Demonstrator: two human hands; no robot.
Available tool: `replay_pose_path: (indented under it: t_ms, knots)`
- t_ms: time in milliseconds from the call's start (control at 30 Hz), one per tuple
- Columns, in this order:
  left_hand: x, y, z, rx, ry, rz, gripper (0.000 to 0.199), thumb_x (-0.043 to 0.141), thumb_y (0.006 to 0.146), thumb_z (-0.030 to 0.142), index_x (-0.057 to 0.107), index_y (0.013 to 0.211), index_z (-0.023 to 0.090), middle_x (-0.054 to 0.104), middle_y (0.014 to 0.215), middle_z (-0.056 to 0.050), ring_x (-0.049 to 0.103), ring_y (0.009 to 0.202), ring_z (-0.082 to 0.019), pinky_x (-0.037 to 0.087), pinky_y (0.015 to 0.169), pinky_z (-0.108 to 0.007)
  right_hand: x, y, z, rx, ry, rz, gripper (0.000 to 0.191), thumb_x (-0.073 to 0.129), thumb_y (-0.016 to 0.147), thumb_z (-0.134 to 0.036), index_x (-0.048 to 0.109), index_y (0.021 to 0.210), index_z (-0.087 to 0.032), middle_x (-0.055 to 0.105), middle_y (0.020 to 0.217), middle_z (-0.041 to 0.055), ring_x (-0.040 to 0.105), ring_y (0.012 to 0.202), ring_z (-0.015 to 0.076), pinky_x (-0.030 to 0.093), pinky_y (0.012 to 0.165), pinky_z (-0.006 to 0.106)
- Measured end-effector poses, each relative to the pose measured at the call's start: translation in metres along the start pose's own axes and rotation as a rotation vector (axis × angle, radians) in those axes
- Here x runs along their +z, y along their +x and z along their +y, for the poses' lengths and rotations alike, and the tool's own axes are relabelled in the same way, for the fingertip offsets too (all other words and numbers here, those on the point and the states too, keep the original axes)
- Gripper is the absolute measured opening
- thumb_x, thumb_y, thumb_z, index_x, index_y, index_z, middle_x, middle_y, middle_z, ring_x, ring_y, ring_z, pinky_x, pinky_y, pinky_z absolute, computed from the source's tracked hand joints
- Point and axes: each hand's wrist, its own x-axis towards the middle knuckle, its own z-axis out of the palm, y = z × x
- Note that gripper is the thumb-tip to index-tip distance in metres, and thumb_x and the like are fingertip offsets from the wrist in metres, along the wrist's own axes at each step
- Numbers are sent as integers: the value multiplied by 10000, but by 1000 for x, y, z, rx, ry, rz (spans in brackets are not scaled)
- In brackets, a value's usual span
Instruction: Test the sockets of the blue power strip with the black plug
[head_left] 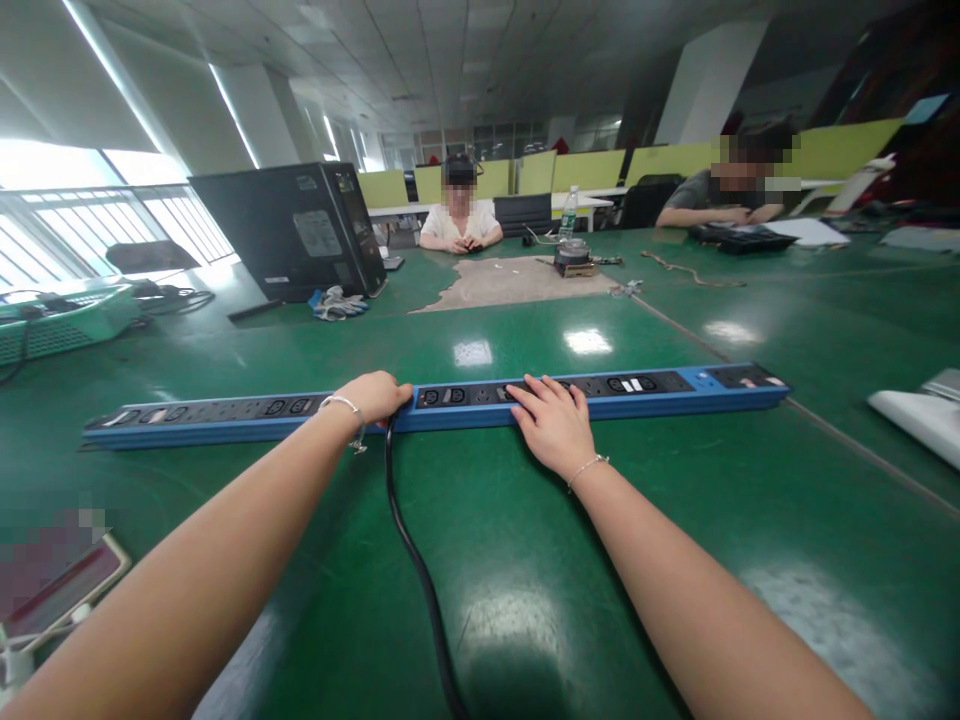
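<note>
A long blue power strip [465, 412] with black socket panels lies crosswise on the green tabletop. My left hand [375, 397] is closed at the strip, left of its middle, around the end of a black power cord [411, 545]. The cord's plug is hidden under my fingers, so I cannot tell how far it sits in a socket. From there the cord hangs toward me and leaves the bottom of the view. My right hand [553, 420] rests open on the strip right of the middle, fingers spread over the sockets.
A black computer case [289, 235] stands at the back left, with gloves [337, 303] beside it. At the far left is a green basket [71, 325] with cables. A phone [64, 580] lies at the near left. Two people sit across the table [480, 335], near a water bottle [570, 212].
</note>
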Motion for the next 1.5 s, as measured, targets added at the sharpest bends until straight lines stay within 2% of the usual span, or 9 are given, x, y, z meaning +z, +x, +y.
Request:
replay_pose_path:
  t_ms: [300, 467, 633, 800, 1100, 1300, 1433, 1500]
  knots:
    - [-2, 1, 2, -33, 48, -3, 490, 310, 786, 492, 663, 681, 169, 695, 636, -112, 644, 651, -208, 438, 629, -276, 1, -3, 1, -8, 30, 11, 351, 393, 898, -348, 549, 1211, -319, 493, 1344, -21, 374, 1255, 194, 185, 1049, 452]
    - [-3, 1, 5, -18, 27, -19, 477, 317, 788, 465, 655, 677, 147, 687, 624, -118, 634, 587, -197, 437, 605, -272, 4, -1, 0, 15, 52, 40, 366, 426, 876, -350, 541, 1218, -284, 521, 1316, -4, 388, 1241, 194, 182, 1049, 446]
    - [-1, -5, 8, -32, -12, 15, 465, 313, 794, 460, 641, 676, 152, 702, 678, -118, 623, 543, -177, 433, 556, -251, 3, 2, -4, -51, 25, 14, 401, 434, 866, -460, 509, 1246, -359, 477, 1357, -6, 383, 1245, 220, 186, 1034, 483]
    - [0, -10, 7, -12, -40, 41, 420, 336, 785, 438, 636, 704, 157, 705, 679, -94, 622, 532, -161, 435, 545, -230, 4, 2, -6, -66, 4, -12, 343, 400, 895, -425, 534, 1209, -406, 489, 1346, -31, 371, 1257, 218, 184, 1032, 501]
    - [8, -11, 3, -14, 15, 176, 411, 330, 786, 422, 644, 780, 157, 704, 790, -126, 646, 796, -224, 445, 660, -264, 4, 2, -6, -56, 18, -3, 328, 419, 891, -422, 546, 1194, -413, 495, 1339, -34, 376, 1255, 214, 198, 1033, 498]
    - [11, -10, 3, -40, -8, 201, 399, 333, 779, 439, 632, 731, 179, 699, 760, -112, 641, 781, -228, 442, 628, -269, 4, 2, -6, -49, 14, -4, 329, 426, 889, -422, 540, 1197, -421, 495, 1338, -47, 376, 1255, 211, 201, 1035, 490]
    - [17, -9, 2, -61, -107, 209, 364, 360, 766, 457, 607, 679, 204, 682, 671, -71, 633, 697, -205, 434, 597, -261, 5, 2, -6, -48, 17, 7, 325, 425, 888, -426, 544, 1191, -425, 500, 1332, -49, 378, 1252, 209, 201, 1034, 486]
    - [13, -13, 1, -71, -164, 212, 342, 389, 750, 461, 595, 647, 209, 662, 628, -54, 617, 661, -196, 425, 582, -259, 5, 2, -6, -45, 13, 5, 323, 421, 889, -428, 545, 1188, -429, 501, 1331, -52, 379, 1251, 208, 202, 1034, 486]
